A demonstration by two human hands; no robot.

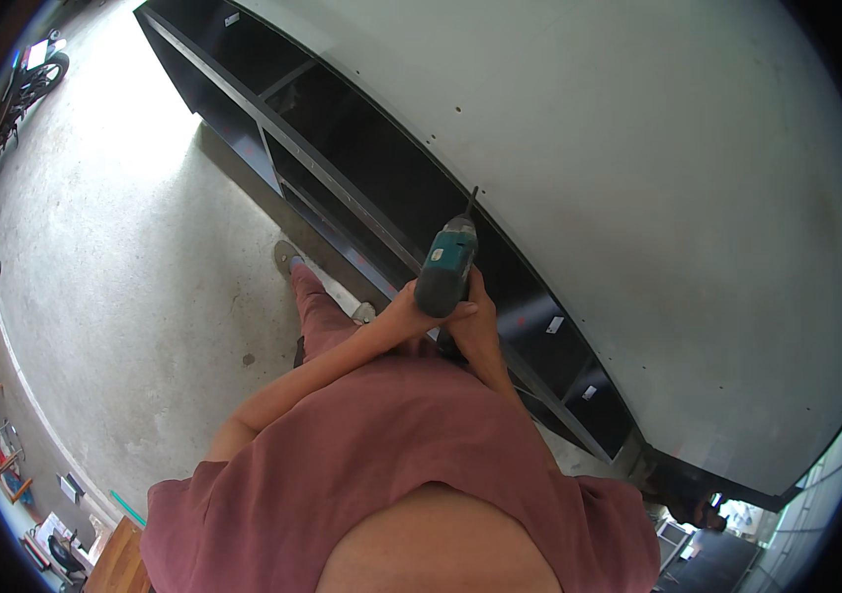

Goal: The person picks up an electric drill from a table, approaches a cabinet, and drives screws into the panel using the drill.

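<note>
A teal and black power drill is held in front of my body, its thin bit pointing away from me. The bit's tip is over the edge of a large white panel, close to a small hole; whether it touches cannot be made out. My left hand is closed at the drill's rear, under its body. On the other side, my right hand is wrapped round the handle, which the drill body and hands mostly hide. Beneath the panel's edge runs a long black cabinet frame with open compartments.
Several small holes dot the panel near its edge. White labels are stuck inside the frame. Grey concrete floor lies to the left, with a motorcycle at the far left. A wooden surface stands at the lower left; another person is at the lower right.
</note>
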